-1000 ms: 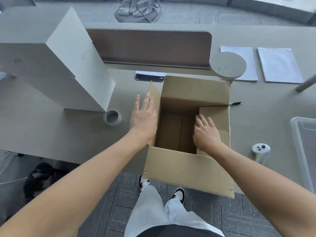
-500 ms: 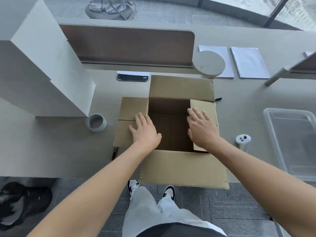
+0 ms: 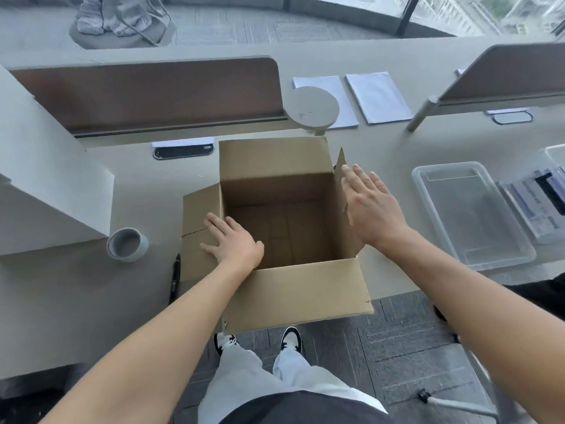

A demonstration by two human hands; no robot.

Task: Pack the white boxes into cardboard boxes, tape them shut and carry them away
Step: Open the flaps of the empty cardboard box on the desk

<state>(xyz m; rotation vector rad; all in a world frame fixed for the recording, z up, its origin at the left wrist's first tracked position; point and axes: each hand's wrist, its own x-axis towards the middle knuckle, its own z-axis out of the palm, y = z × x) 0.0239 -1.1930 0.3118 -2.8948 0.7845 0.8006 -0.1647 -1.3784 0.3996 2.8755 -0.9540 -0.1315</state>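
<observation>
An open, empty cardboard box point(image 3: 293, 292) stands at the table's front edge, its near flap hanging over the edge. My left hand point(image 3: 235, 243) lies flat on the box's left flap, which is folded outward onto the table. My right hand point(image 3: 371, 203) presses flat against the right flap, which stands nearly upright. Both hands have spread fingers and hold nothing. A stack of large white boxes point(image 3: 52, 179) rises at the left. A grey roll of tape point(image 3: 127, 244) sits beside the stack.
A black pen point(image 3: 175, 278) lies left of the box. A clear plastic bin point(image 3: 470, 215) stands at the right, with printed material point(image 3: 538, 203) beyond it. A brown desk divider point(image 3: 153, 93), a round grey disc point(image 3: 312, 107) and white papers point(image 3: 377, 96) are behind.
My right hand has swung the right flap from lying inward over the opening up and outward. My left hand stays on the flattened left flap. The view has shifted right.
</observation>
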